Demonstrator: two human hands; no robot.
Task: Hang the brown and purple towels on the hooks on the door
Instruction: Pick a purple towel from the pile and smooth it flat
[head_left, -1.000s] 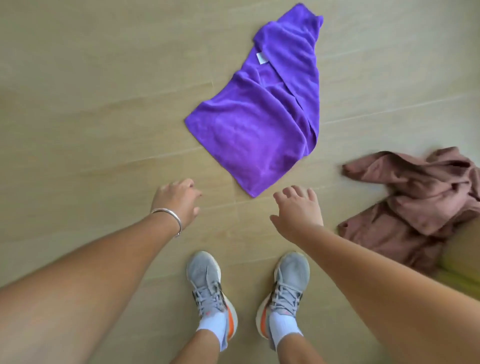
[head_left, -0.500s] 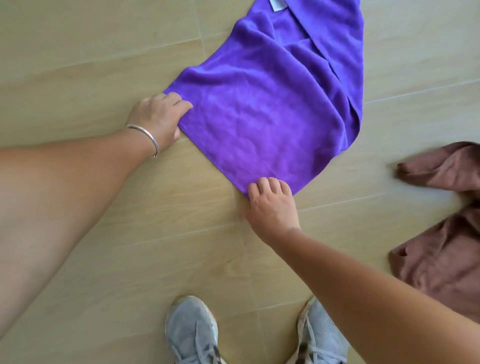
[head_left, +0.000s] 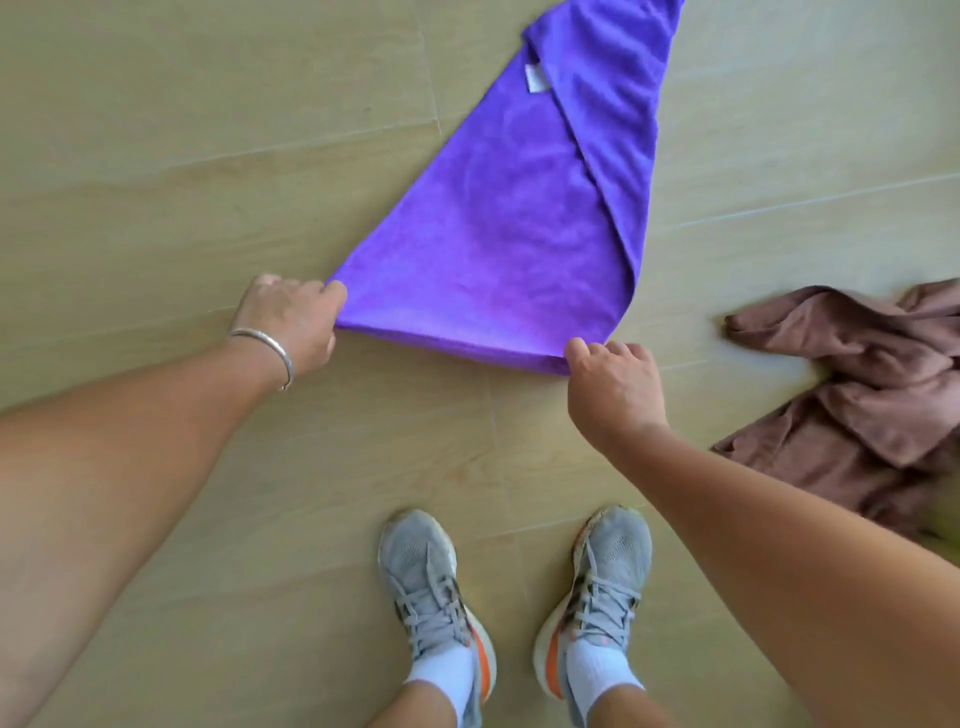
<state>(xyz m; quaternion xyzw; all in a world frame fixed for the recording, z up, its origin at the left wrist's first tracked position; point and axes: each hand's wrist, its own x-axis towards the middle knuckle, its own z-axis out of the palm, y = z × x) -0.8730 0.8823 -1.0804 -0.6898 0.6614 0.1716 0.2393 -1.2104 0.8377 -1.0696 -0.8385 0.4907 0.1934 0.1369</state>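
On the pale wood-look floor (head_left: 156, 156): my two hands pinching the near corners of the purple terry towel (head_left: 509, 234).

My left hand (head_left: 291, 325), a thin silver bangle (head_left: 267, 351) on its wrist, has curled fingers nipping the towel's corner at 9 o'clock; my right hand (head_left: 613, 389) pinches the corner at 4 o'clock. Between them the near edge is pulled taut, while the cloth tapers away toward 12 o'clock, a small white label (head_left: 534, 79) showing near its far fold. At 3 o'clock the crumpled brown towel (head_left: 857, 395) lies on the floor, apart from the purple one. At 6 o'clock stand my grey laced trainers (head_left: 426, 587).
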